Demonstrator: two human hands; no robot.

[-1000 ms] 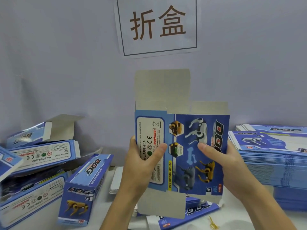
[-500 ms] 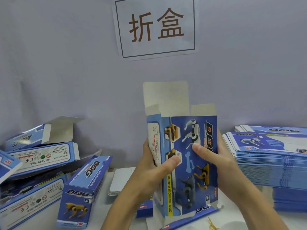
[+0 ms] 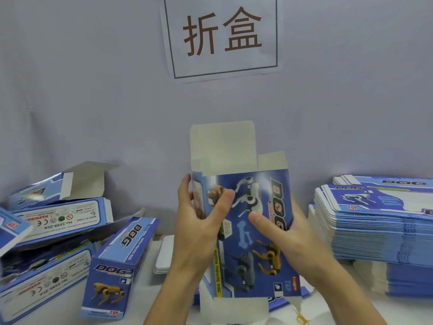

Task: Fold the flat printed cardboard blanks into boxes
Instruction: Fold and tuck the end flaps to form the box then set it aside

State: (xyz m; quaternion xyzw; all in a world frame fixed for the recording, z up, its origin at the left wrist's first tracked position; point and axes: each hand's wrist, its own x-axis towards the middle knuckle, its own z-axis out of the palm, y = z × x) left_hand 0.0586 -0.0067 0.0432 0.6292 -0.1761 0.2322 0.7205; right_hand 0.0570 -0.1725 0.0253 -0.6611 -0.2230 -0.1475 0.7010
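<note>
Left hand point(image 3: 199, 221) grip clasping upright box point(image 3: 246, 242) edge, right hand point(image 3: 288, 240) grip pinching opposite side

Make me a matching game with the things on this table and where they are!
Things:
1. box being folded
2. stack of flat blanks
3. pile of folded boxes
4. paper sign

Places:
A. up on the wall
B. at the left of the table
C. held upright in both hands, left hand and right hand
D. at the right of the table

Pairs: 1-C, 2-D, 3-B, 4-A
</note>
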